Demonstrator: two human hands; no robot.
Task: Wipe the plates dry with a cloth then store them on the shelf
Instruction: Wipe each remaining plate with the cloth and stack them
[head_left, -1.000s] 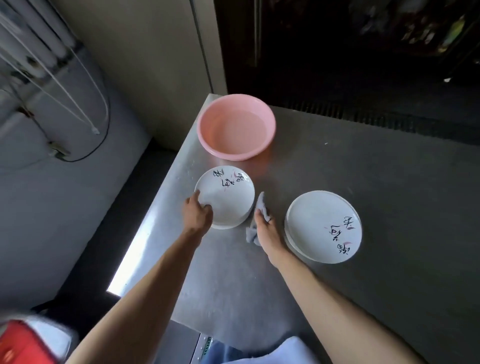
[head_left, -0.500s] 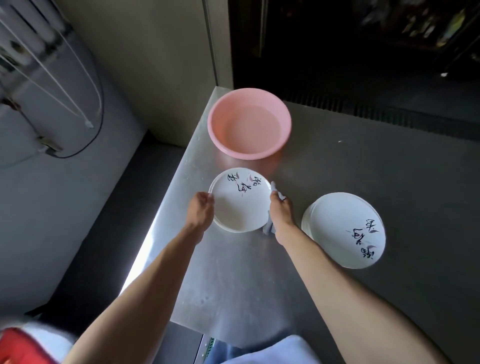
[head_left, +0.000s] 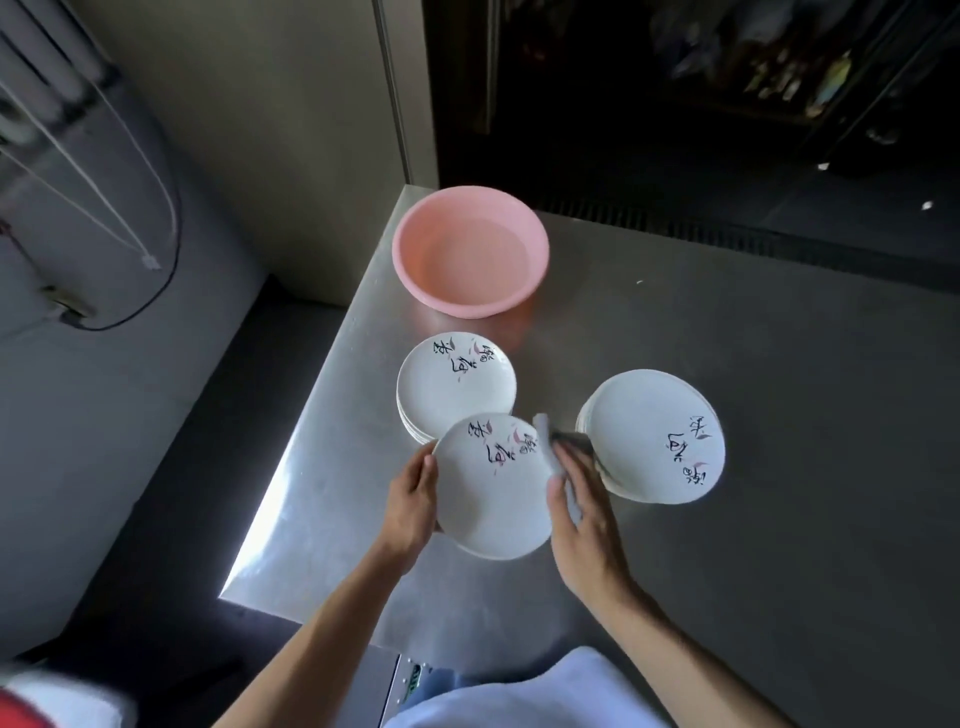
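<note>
Plate (head_left: 493, 483) hangs above the counter (head_left: 727, 571) near its left edge, your left hand (head_left: 410, 499) pinching one rim, your right hand (head_left: 582, 519) gripping the cloth (head_left: 545, 436) against the other; a wet rim could slip and strike the stack (head_left: 457, 389) just behind

The cloth (head_left: 543, 430) is blurred and partly hidden between the lifted plate (head_left: 493, 493) and the right hand (head_left: 584, 514), the near rim of the left stack (head_left: 454, 389) is covered by that plate, and a red-and-white object (head_left: 36, 701) is smeared and cut off at the lower left corner.
</note>
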